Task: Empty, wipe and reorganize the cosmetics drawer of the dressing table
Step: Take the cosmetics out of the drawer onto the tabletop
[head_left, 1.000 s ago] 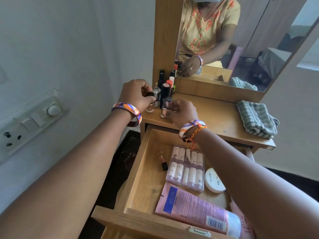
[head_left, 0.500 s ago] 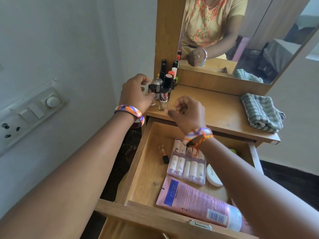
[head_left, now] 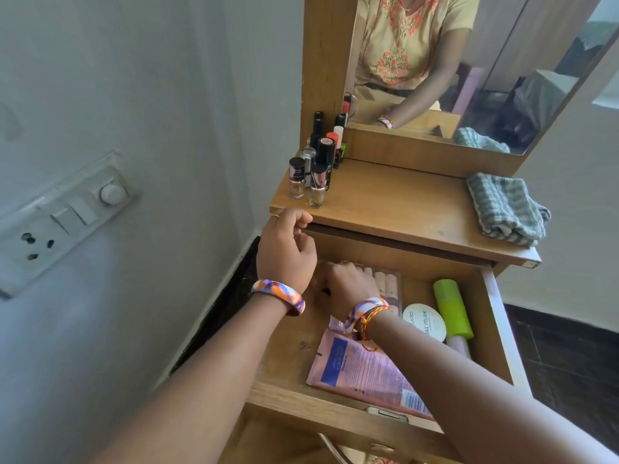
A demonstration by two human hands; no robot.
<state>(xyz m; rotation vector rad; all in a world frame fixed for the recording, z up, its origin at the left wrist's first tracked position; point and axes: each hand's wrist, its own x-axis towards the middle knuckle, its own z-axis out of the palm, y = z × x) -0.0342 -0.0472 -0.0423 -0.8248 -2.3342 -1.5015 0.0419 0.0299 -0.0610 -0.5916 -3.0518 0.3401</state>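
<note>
While the loosely curled left hand [head_left: 284, 252] hovers empty, the right hand [head_left: 348, 289] reaches into the open wooden drawer [head_left: 495, 329] — its fingers hidden, grip unclear — covering the clear plastic tube pack [head_left: 385, 283].

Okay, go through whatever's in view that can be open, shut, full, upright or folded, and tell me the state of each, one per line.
Drawer: pulled open, not yet emptied.
Nail polish bottles: upright on the tabletop, capped.
Checked cloth: folded, on the tabletop's right end.
Green tube: lying flat in the drawer.
Pink pouch: lying flat in the drawer.
Left hand: loosely curled, empty.
Right hand: down in the drawer; grip hidden.
</note>
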